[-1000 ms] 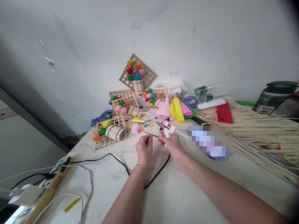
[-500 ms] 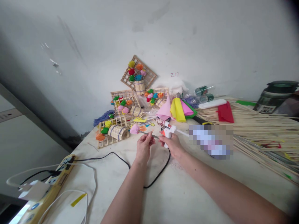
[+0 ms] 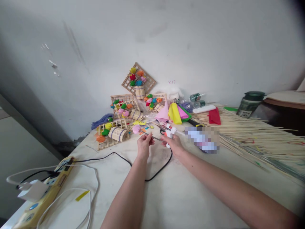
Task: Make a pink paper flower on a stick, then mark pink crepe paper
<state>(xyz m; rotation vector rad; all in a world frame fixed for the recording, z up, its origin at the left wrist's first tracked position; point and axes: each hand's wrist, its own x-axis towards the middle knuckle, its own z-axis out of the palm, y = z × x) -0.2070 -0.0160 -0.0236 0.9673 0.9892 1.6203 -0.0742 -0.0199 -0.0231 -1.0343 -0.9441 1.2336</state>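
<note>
Both hands pinch one thin dark stem [image 3: 156, 138] that bears a pink paper flower [image 3: 136, 128] at its left end. My left hand [image 3: 144, 144] has its fingers closed round the middle of the stem, just right of the flower. Closed on the stem's right end is my right hand [image 3: 173, 143]. A white glue gun [image 3: 169, 131] lies directly behind the right hand, partly hidden by it; whether the hand touches it I cannot tell. Its black cable [image 3: 157, 174] curves over the table below the hands.
Lattice panels with paper flowers [image 3: 116, 134] stand at the back left. Coloured paper [image 3: 175, 113], many thin sticks [image 3: 250, 133] and a dark jar [image 3: 250, 103] are at the back and right. A power strip [image 3: 51, 190] with white cables occupies the front left.
The view has swung to the right, showing more beyond the jar. Both hands keep their hold on the stem, and the pink flower has turned slightly towards the camera.
</note>
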